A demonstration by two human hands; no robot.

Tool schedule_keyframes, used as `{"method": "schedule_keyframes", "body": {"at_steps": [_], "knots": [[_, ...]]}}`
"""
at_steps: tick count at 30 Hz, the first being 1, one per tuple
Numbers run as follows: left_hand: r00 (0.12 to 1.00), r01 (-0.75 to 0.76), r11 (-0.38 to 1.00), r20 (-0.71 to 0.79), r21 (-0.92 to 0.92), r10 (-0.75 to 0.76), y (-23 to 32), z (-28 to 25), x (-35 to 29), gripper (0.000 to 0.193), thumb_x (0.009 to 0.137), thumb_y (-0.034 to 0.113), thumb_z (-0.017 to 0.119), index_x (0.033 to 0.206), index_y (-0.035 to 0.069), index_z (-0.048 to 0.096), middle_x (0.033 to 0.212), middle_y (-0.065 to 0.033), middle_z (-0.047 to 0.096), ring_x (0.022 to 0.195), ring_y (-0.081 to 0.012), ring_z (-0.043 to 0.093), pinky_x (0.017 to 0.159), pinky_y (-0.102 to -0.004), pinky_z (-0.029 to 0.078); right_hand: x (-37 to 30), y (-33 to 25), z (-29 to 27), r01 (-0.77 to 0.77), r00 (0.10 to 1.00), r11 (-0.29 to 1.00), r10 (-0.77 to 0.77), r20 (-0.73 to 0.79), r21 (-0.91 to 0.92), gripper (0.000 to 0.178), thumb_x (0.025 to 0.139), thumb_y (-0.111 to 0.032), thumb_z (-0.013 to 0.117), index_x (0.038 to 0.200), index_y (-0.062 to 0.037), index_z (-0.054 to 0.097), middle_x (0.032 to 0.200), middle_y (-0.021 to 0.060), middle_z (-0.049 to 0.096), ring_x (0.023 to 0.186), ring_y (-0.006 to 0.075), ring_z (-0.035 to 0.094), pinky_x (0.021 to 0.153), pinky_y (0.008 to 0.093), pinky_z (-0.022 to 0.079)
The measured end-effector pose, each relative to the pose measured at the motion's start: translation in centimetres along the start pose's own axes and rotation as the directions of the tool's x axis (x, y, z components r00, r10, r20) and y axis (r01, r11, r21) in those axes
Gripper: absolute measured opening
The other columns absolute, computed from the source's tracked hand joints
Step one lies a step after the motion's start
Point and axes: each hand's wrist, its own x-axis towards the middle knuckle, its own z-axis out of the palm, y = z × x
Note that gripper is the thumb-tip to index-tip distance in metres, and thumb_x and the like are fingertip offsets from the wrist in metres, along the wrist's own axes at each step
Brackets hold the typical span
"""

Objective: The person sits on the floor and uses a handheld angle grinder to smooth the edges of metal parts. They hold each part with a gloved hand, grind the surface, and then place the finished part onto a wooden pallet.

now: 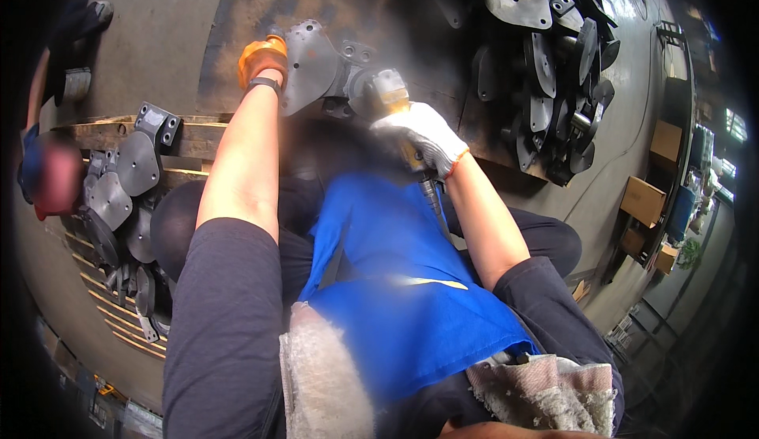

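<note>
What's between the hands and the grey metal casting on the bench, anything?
Nothing visible. The left hand, in an orange glove, already grips the grey casting at its left edge. The right hand, white-gloved, holds a hand grinder whose head looks pressed to the casting's right end.

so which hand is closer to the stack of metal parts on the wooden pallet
Left. The left hand, in an orange glove, grips the grey casting on the side toward the stacked parts on the pallet. The right hand, white-gloved on the grinder, sits farther off.
</note>
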Motion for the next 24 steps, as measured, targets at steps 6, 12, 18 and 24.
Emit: {"method": "schedule_keyframes", "body": {"at_steps": [6, 12, 18, 24], "knots": [[0.999, -0.042, 0.998, 0.026, 0.056, 0.040, -0.3, 0.4, 0.4, 0.051, 0.103, 0.049, 0.047, 0.123, 0.010, 0.073, 0.126, -0.0156, 0.071, 0.119, -0.0339, 0.067, 0.098, -0.0457, 0.055, 0.6, -0.2, 0.4, 0.048, 0.999, 0.997, -0.048, 0.010, 0.055, 0.029, 0.081, -0.030, 0.082, 0.082, -0.0035, 0.071, 0.068, 0.0059, 0.066, 0.057, 0.0148, 0.062, 0.053, 0.0298, 0.048], [0.999, 0.006, 0.999, 0.036, 0.036, -0.008, 0.4, -0.2, -0.1, 0.052, 0.103, 0.049, 0.044, 0.120, 0.010, 0.074, 0.126, -0.0155, 0.071, 0.119, -0.0343, 0.067, 0.099, -0.0458, 0.054, 0.9, 0.3, 0.1, -0.004, 1.000, 0.999, 0.004, -0.003, 0.043, 0.027, 0.081, -0.029, 0.082, 0.082, -0.0039, 0.071, 0.068, 0.0062, 0.066, 0.058, 0.0154, 0.063, 0.053, 0.0295, 0.049], [1.000, -0.012, 0.999, 0.015, 0.031, 0.012, -0.2, 0.5, 0.5, 0.056, 0.102, 0.053, 0.045, 0.121, 0.010, 0.074, 0.127, -0.0162, 0.070, 0.120, -0.0342, 0.067, 0.100, -0.0468, 0.053, -0.1, 0.5, 0.5, 0.029, 0.999, 0.999, -0.030, -0.032, -0.037, 0.030, 0.081, -0.031, 0.081, 0.079, -0.0030, 0.070, 0.067, 0.0075, 0.066, 0.059, 0.0162, 0.063, 0.055, 0.0309, 0.048], [1.000, 0.009, 1.000, -0.004, -0.002, -0.009, -0.6, 1.5, 1.4, 0.057, 0.102, 0.056, 0.044, 0.121, 0.011, 0.074, 0.128, -0.0149, 0.070, 0.121, -0.0342, 0.066, 0.101, -0.0467, 0.053, 0.1, 3.3, 0.3, 0.084, 0.995, 0.968, -0.094, -0.032, -0.235, 0.036, 0.080, -0.037, 0.080, 0.081, -0.0017, 0.071, 0.066, 0.0083, 0.066, 0.059, 0.0191, 0.063, 0.059, 0.0360, 0.050]]}}
